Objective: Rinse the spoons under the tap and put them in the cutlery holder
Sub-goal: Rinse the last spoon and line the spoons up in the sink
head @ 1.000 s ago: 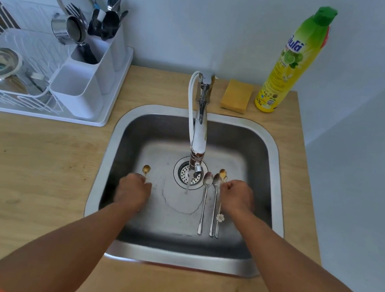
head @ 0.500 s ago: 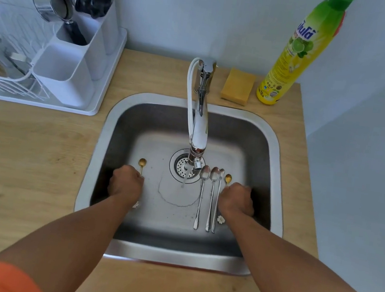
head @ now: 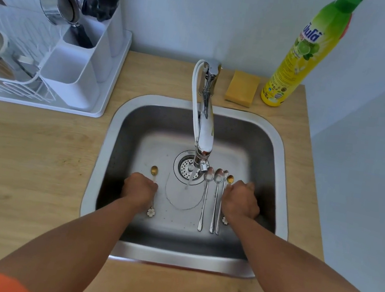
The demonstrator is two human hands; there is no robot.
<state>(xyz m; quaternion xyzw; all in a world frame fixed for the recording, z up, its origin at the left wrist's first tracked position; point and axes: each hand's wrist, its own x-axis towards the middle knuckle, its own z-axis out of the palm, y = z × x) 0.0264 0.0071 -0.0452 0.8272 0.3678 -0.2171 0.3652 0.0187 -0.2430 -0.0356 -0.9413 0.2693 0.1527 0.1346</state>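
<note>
Gold spoon [head: 154, 170] under left hand [head: 139, 189] (three silver spoons [head: 213, 198] beside right hand [head: 240, 202])

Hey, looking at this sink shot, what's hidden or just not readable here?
All in the head view:
- Left hand covers the gold spoon's handle; the grip is unseen.
- Right hand hides most of the other gold spoon.
- Dish rack is cut by the left edge.
- Soap bottle's small print is too small.

Home kitchen, sink [head: 283, 143], dish rack [head: 8, 90]
</note>
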